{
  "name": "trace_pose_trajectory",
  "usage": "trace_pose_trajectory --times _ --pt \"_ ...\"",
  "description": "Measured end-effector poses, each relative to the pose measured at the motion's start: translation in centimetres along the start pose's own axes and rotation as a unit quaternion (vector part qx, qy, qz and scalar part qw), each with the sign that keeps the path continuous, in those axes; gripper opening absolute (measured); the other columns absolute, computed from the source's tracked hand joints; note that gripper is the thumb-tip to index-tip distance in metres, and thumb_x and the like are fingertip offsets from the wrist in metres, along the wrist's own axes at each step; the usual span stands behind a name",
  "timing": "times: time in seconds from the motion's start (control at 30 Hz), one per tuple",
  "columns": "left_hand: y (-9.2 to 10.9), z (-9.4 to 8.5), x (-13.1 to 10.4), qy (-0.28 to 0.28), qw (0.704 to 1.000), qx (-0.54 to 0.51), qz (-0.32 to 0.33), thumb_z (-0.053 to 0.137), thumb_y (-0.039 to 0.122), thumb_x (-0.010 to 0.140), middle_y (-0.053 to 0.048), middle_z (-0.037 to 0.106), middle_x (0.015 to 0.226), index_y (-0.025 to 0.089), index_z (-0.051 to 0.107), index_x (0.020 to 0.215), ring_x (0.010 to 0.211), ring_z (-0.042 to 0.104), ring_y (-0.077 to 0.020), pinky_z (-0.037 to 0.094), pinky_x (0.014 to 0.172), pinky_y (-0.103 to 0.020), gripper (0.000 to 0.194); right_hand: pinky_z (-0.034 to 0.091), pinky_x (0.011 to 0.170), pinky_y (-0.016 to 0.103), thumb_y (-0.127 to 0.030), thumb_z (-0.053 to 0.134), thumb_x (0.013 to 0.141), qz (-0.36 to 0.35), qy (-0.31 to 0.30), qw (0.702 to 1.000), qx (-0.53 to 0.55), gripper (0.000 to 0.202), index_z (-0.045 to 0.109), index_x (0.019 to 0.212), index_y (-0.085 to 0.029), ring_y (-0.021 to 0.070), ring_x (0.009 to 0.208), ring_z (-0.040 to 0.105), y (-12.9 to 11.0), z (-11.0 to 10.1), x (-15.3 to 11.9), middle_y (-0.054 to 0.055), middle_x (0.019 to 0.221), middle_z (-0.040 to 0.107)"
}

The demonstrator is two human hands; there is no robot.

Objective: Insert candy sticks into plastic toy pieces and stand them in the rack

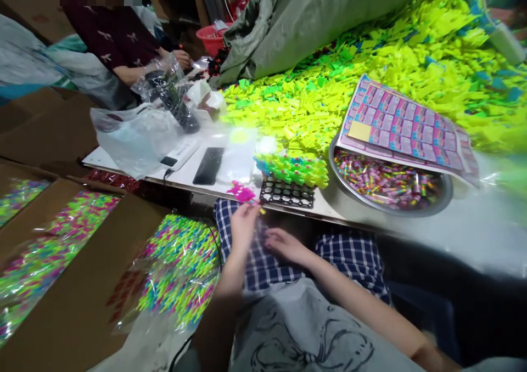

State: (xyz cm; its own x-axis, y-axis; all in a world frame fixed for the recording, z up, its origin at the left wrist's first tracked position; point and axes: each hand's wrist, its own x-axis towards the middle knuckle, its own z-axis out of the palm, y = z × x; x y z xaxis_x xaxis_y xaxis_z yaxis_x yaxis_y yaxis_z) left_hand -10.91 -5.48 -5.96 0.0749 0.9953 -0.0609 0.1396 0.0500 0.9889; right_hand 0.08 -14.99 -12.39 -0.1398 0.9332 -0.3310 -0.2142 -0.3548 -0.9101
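My left hand is at the table's front edge, its fingertips closed on a small pink piece; a bit of yellow shows beside the fingers. Just to the right and lower, over my lap, my right hand has curled, slightly blurred fingers, and whether anything is between them cannot be made out. Beyond the hands a black grid tray lies at the table edge. Rows of green, yellow and blue pieces sit on and behind it.
A metal bowl of small colorful tubes stands right, partly under printed sheets. Yellow-green pieces are heaped behind. A phone and plastic bags lie left. Boxes hold bagged pieces. Another person's hand is across the table.
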Motion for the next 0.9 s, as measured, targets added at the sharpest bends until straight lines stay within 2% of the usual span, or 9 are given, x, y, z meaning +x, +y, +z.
trace_pose_trajectory --times 0.17,0.27,0.37,0.47,0.6,0.77,0.9 --pt "-0.3 2.0 3.9 0.026 0.997 0.042 0.063 0.062 0.034 0.07 -0.006 0.068 0.09 0.015 0.065 0.09 0.089 0.06 -0.0193 0.042 0.087 -0.033 0.027 0.041 0.061 0.026 -0.029 0.053 0.077 0.052 0.007 0.998 -0.026 0.029 0.051 0.103 -0.017 0.0119 0.063 0.054 4.1 -1.3 0.6 -0.001 0.074 0.061" --pt "-1.0 3.6 5.2 0.021 0.993 0.073 0.093 0.061 0.032 0.072 -0.006 0.067 0.094 0.018 0.066 0.089 0.094 0.059 -0.0182 0.039 0.09 -0.032 0.023 0.041 0.059 0.025 -0.028 0.05 0.078 0.066 0.009 0.998 -0.021 0.025 0.052 0.1 -0.017 0.0114 0.06 0.054 4.9 -1.8 1.2 -0.001 0.072 0.061" --pt "-1.9 4.5 5.8 0.016 0.988 0.111 0.105 0.06 0.028 0.072 -0.005 0.067 0.089 0.018 0.065 0.081 0.09 0.059 -0.0182 0.04 0.088 -0.032 0.015 0.039 0.053 0.023 -0.027 0.047 0.08 0.081 0.013 0.997 -0.011 0.02 0.052 0.096 -0.017 0.0102 0.054 0.051 5.2 -2.3 1.5 -0.001 0.072 0.061" --pt "-2.6 4.7 6.2 0.018 0.982 0.15 0.109 0.059 0.028 0.073 -0.005 0.066 0.081 0.018 0.064 0.075 0.084 0.059 -0.0191 0.041 0.084 -0.032 0.011 0.04 0.051 0.023 -0.026 0.046 0.08 0.095 0.022 0.995 -0.002 0.016 0.053 0.092 -0.017 0.01 0.051 0.051 5.3 -2.6 1.7 -0.001 0.07 0.061" --pt "-3.0 4.8 6.5 0.016 0.975 0.189 0.117 0.056 0.033 0.076 -0.004 0.064 0.077 0.018 0.062 0.076 0.078 0.059 -0.0185 0.043 0.078 -0.031 0.016 0.042 0.052 0.023 -0.025 0.049 0.079 0.108 0.035 0.993 0.012 0.013 0.055 0.088 -0.019 0.0108 0.051 0.052 5.7 -2.9 2.1 -0.001 0.067 0.061" --pt "-3.6 4.9 6.7 0.015 0.962 0.239 0.132 0.049 0.036 0.08 -0.005 0.063 0.079 0.017 0.06 0.082 0.079 0.058 -0.0188 0.043 0.077 -0.031 0.022 0.041 0.05 0.023 -0.025 0.049 0.079 0.115 0.037 0.992 0.043 0.012 0.055 0.087 -0.018 0.011 0.05 0.052 6.3 -3.1 2.6 0.0 0.066 0.061" --pt "-3.9 5.1 6.7 0.013 0.941 0.302 0.153 0.044 0.035 0.082 -0.01 0.061 0.083 0.016 0.059 0.085 0.083 0.056 -0.0231 0.041 0.078 -0.035 0.024 0.04 0.047 0.022 -0.027 0.047 0.08 0.124 0.037 0.989 0.065 0.014 0.054 0.087 -0.017 0.0108 0.049 0.051 6.8 -3.3 2.9 0.0 0.064 0.06"
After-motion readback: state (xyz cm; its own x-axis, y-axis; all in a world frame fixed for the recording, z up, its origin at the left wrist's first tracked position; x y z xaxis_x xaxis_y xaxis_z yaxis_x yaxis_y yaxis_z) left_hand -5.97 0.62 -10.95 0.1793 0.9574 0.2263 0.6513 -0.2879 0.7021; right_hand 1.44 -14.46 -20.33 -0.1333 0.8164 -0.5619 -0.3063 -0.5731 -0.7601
